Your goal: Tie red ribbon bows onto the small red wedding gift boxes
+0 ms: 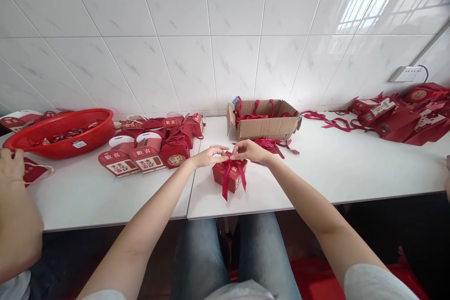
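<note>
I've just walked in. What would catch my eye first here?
Probably the small red box front and centre on the white table, with the left hand and right hand working at its red ribbon. Next, perhaps, the big red basket on the left, then the open cardboard box near the tiled wall.

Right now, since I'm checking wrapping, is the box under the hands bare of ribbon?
No: a red ribbon hangs down the front of the red box.
</note>
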Tool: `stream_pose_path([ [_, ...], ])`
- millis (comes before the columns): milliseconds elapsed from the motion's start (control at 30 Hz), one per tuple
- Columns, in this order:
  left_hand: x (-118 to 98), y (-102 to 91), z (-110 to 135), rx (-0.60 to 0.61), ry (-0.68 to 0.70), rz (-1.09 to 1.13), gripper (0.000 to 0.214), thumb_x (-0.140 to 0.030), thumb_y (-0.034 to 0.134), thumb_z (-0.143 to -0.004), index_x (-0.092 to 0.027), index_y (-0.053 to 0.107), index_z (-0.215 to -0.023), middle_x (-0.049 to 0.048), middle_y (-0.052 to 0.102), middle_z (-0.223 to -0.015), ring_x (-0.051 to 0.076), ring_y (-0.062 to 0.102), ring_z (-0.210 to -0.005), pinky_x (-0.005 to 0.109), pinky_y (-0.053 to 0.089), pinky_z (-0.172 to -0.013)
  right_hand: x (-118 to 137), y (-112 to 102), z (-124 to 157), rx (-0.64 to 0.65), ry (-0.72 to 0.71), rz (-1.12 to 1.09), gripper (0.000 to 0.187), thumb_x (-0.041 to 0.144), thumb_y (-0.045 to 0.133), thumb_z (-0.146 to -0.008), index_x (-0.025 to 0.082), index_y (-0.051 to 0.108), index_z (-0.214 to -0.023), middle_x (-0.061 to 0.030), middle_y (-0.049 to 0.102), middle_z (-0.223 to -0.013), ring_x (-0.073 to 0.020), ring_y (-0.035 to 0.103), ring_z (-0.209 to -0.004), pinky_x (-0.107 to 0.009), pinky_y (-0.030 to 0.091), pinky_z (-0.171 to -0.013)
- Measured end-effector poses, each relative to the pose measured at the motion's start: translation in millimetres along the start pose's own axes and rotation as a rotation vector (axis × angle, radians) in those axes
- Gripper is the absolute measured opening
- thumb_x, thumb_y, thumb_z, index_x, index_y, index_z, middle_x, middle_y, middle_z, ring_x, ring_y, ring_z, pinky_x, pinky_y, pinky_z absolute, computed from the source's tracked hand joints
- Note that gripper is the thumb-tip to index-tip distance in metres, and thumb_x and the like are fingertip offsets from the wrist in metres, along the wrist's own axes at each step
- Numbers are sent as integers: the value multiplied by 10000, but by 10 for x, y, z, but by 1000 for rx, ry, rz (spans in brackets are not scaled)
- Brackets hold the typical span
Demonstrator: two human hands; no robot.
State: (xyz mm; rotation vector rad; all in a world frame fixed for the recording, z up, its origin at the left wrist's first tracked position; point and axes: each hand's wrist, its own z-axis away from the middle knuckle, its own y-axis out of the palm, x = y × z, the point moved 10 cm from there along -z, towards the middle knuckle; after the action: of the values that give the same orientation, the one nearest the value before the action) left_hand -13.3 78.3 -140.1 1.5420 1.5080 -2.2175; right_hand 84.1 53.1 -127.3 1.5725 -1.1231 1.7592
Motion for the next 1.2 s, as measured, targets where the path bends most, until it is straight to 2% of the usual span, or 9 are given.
stream_pose_path([
  [133, 41, -11, -46, -43, -38, -1, 428, -576, 467, -841, -235, 710, -928, 77, 568, -1300, 283, 332, -1341, 449, 345, -1076, 34, -2, -22, -11, -46, 20, 402, 491, 767, -607, 154, 576, -716, 22, 555, -647, -87, 467, -581, -224, 344, -524],
  [267, 22, 16, -54, -34, -32, 11, 400, -598, 545, -779, -236, 702, -846, 63, 559, -1312, 302, 256, -1377, 470, 283, -1107, 60, -8, -12, -26, -79, 146, 356, 496, 678, -722, 155, 607, -795, -4, 599, -742, -104, 514, -643, -233, 388, -562],
  [400, -21, 38, -25, -12, -7, 60, 396, -600, 619, -718, -207, 652, -753, 77, 535, -1339, 284, 411, -1289, 431, 343, -1072, 22, 34, -1, 33, -79, 205, 325, 423, 699, -725, 165, 630, -909, -14, 623, -791, -120, 556, -687, -239, 424, -585],
  [500, -10, 55, -8, 5, -10, 118, 437, -617, 619, -706, -181, 600, -713, 108, 522, -1344, 255, 524, -1189, 395, 413, -1011, -21, 25, 7, 39, -57, 210, 295, 418, 685, -737, 166, 637, -883, -11, 614, -781, -115, 552, -668, -239, 435, -572],
  [700, 57, 84, 4, 30, -38, 186, 471, -631, 614, -708, -161, 602, -701, 118, 496, -1360, 240, 558, -1145, 353, 425, -982, -38, -13, 24, -15, -7, 132, 317, 484, 604, -797, 176, 569, -865, 33, 550, -635, -79, 475, -478, -225, 397, -463],
  [867, 54, 72, 12, 17, -44, 131, 446, -608, 620, -720, -164, 615, -676, 96, 552, -1294, 249, 559, -1124, 357, 429, -974, -18, -30, 16, -86, 45, 191, 303, 482, 609, -795, 185, 558, -832, 32, 548, -621, -87, 498, -480, -231, 425, -472],
  [1000, -4, 72, 11, -16, -34, 85, 434, -593, 479, -820, -193, 639, -873, 72, 645, -1117, 222, 593, -1048, 346, 468, -921, -63, -95, -12, -211, 117, 294, 263, 425, 650, -766, 181, 549, -777, 12, 568, -624, -101, 518, -495, -228, 407, -462],
  [1067, -19, 62, 11, -55, -33, 44, 420, -580, 458, -830, -202, 626, -904, 69, 646, -1113, 234, 561, -1099, 360, 449, -950, -95, -109, -30, -259, 141, 328, 237, 381, 668, -743, 184, 540, -767, 23, 548, -593, -100, 503, -490, -219, 384, -454],
  [1200, -16, 15, 39, -158, -38, -54, 369, -571, 509, -797, -209, 559, -741, 76, 586, -1239, 278, 350, -1309, 402, 320, -1074, -103, -119, -24, -338, 133, 404, 218, 342, 686, -697, 191, 536, -748, 48, 495, -583, -92, 460, -519, -205, 332, -463],
])
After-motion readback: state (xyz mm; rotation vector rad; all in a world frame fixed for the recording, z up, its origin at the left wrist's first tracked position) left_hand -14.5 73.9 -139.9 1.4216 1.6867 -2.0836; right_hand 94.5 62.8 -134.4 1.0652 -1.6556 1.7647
